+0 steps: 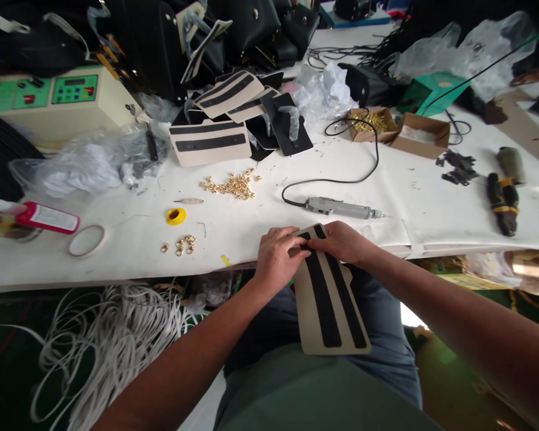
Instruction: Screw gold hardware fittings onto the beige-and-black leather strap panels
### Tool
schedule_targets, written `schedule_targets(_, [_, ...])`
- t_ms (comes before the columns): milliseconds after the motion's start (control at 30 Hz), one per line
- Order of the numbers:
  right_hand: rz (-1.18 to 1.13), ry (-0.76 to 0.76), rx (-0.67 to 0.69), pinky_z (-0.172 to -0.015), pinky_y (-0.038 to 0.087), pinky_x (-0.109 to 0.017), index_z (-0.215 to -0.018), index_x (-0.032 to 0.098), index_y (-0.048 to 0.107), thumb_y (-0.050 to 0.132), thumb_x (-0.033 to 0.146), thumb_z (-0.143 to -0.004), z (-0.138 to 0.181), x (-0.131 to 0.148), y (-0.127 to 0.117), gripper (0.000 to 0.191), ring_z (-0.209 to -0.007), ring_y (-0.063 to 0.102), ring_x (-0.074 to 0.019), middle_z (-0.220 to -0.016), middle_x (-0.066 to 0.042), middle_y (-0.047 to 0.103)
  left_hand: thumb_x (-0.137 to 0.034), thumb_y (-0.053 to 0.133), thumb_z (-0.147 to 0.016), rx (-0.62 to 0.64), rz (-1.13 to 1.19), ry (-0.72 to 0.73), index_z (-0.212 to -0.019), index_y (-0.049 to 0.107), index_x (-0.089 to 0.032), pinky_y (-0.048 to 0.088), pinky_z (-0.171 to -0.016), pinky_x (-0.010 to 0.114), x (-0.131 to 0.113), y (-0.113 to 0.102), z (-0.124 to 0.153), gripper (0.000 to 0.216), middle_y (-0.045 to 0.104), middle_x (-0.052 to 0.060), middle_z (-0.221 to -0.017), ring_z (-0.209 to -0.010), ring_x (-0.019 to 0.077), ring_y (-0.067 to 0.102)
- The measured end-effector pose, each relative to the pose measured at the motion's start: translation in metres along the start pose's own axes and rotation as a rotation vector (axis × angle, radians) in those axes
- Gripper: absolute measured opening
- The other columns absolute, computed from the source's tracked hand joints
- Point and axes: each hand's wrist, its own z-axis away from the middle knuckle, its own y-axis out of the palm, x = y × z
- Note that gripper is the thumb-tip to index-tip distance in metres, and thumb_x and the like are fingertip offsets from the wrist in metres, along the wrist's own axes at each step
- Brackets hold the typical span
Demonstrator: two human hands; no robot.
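So, going left to right, my worry list: the little cluster of gold fittings [186,244] sits close to the near edge of the table [130,263], so a careless swing of the left forearm could probably sweep some off. Next, the beige panel [336,299], which is over the person's lap with its far end by the table edge. The left hand [278,257] has its fingers curled over that far end, and the right hand [341,240] grips the right edge, thumb pressed on the face. If either grip slackens, I reckon it'd slide; press too hard and it might crease. Can't tell if anything tiny is pinched between the fingertips. Farther right, the grey electric screwdriver [341,208] could roll if its cord got tugged.

As for looks: flat, rounded corners, a wide dark strip [324,305] on the left, a slimmer one on the right, and a stepped right edge. No obvious scuffs.
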Motion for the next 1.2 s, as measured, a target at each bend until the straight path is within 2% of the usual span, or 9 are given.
schedule_targets(267, [0.093,0.012,-0.146,-0.053,0.040,-0.025,-0.066,0.020,0.065,0.072,0.040,-0.079,0.003,0.000,0.005,0.025,-0.064,0.061,-0.0177,-0.065,-0.001,0.067,-0.023,0.091,-0.079,0.040,-0.037,-0.022,-0.100,0.083,-0.030,0.052,-0.101,0.051,0.000,0.001,-0.004,0.023,0.077,0.003,-0.131,-0.120,0.0303,0.066])
schedule_targets(433, [0.112,-0.005,-0.151,-0.055,0.040,-0.026,-0.072,0.020,0.066,0.068,0.034,-0.081,0.007,-0.001,0.002,0.016,-0.062,0.059,-0.0164,-0.065,0.001,0.066,-0.024,0.091,-0.080,0.078,-0.060,-0.014,-0.101,0.082,-0.030,0.052,-0.098,0.051,-0.003,-0.001,-0.008,0.024,0.077,0.002,-0.133,-0.120,0.0307,0.065])
schedule_targets(567, [0.199,0.021,-0.183,-0.056,0.038,-0.026,-0.072,0.019,0.067,0.069,0.037,-0.082,0.008,-0.002,0.001,0.020,-0.067,0.061,-0.0182,-0.066,0.000,0.067,-0.024,0.090,-0.080,0.097,-0.076,-0.018,-0.102,0.082,-0.030,0.052,-0.099,0.052,-0.007,-0.002,-0.009,0.024,0.075,0.002,-0.136,-0.124,0.0317,0.064])
schedule_targets(867, [0.192,-0.044,-0.185,-0.061,0.042,-0.027,-0.077,0.018,0.069,0.063,0.035,-0.085,0.011,-0.001,0.004,0.020,-0.075,0.066,-0.0209,-0.076,-0.002,0.074,-0.030,0.091,-0.080,0.023,-0.043,-0.072,-0.096,0.084,-0.030,0.053,-0.099,0.052,-0.011,0.001,-0.009,0.018,0.079,0.003,-0.129,-0.120,0.0312,0.066])
schedule_targets(1000, [0.201,-0.071,-0.197,-0.064,0.043,-0.028,-0.079,0.019,0.070,0.060,0.040,-0.086,0.010,-0.004,0.007,0.024,-0.078,0.068,-0.0238,-0.078,-0.003,0.076,-0.029,0.088,-0.083,0.027,-0.026,-0.085,-0.095,0.084,-0.031,0.051,-0.098,0.052,-0.008,0.001,-0.009,0.013,0.079,0.001,-0.128,-0.120,0.0309,0.066])
schedule_targets(1200, [0.206,-0.066,-0.185,-0.062,0.043,-0.029,-0.078,0.021,0.068,0.062,0.045,-0.085,0.010,-0.014,0.007,0.026,-0.071,0.066,-0.0220,-0.072,-0.002,0.072,-0.030,0.091,-0.081,0.031,-0.001,-0.080,-0.095,0.084,-0.031,0.049,-0.098,0.052,-0.004,0.003,-0.005,0.016,0.078,-0.002,-0.131,-0.122,0.0300,0.064])
